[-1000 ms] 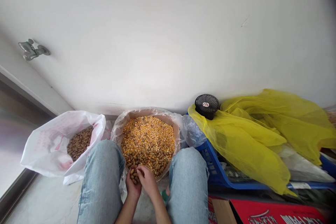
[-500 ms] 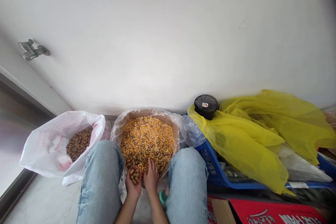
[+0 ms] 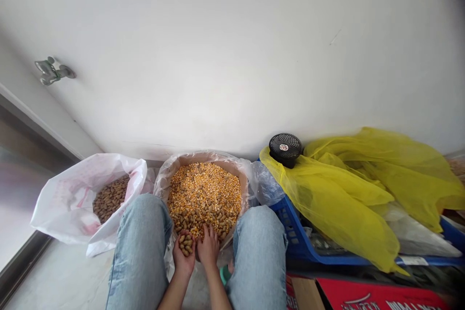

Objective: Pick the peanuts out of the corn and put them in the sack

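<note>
Between my knees stands a plastic-lined sack [image 3: 244,181] holding yellow corn kernels [image 3: 205,184], with unshelled peanuts [image 3: 221,220] gathered mostly along its near side. My left hand [image 3: 184,259], palm up and cupped, carries a small heap of peanuts [image 3: 186,244] at the near rim. Right beside it, my right hand [image 3: 208,249] is back up, its fingers stretched out and slightly apart on the corn and peanuts. Whatever lies under those fingertips is hidden. To the left, a white bag [image 3: 67,203] contains many more peanuts [image 3: 111,198].
On the right, a blue basket [image 3: 308,247] is draped with yellow netting [image 3: 345,203], and a small black fan [image 3: 285,149] rests on its corner. A red carton [image 3: 378,295] lies in front. A white wall [image 3: 232,58] with a metal tap [image 3: 54,71] rises behind.
My right fingers have shifted slightly over the grain beside the left hand. The left hand still cups its peanuts. The view has moved a little.
</note>
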`<state>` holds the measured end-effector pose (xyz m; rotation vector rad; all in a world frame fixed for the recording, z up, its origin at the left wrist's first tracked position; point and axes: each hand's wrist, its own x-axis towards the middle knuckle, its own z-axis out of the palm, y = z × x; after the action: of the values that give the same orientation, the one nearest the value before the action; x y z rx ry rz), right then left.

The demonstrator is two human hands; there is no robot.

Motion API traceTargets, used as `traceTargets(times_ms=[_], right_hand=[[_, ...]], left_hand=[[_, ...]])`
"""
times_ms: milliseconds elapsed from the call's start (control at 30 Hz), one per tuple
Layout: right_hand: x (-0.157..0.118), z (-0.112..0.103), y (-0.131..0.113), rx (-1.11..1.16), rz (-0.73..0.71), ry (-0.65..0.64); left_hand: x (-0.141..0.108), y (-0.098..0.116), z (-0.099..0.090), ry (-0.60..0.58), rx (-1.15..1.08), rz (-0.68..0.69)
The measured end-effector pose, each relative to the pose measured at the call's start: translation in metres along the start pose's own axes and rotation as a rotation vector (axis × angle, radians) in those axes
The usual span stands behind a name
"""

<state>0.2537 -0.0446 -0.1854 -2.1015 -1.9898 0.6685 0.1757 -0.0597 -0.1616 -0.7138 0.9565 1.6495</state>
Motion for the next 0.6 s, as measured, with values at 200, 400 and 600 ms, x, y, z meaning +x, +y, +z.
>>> traceTargets(times_ms=[200, 400, 600], right_hand=[[0.001, -0.002, -0.002, 0.017, 0.007, -0.045], [0.001, 0.001, -0.002, 0.026, 0.011, -0.028], [0.002, 0.003, 0.0, 0.009, 0.006, -0.022]], left_hand=[[-0.017, 0.007, 0.018, 0.013, -0.038, -0.069], [-0.073, 0.057, 0.079, -0.168, -0.139, -0.079], [-0.096, 0.167, 0.128, -0.387, -0.074, 0.163]])
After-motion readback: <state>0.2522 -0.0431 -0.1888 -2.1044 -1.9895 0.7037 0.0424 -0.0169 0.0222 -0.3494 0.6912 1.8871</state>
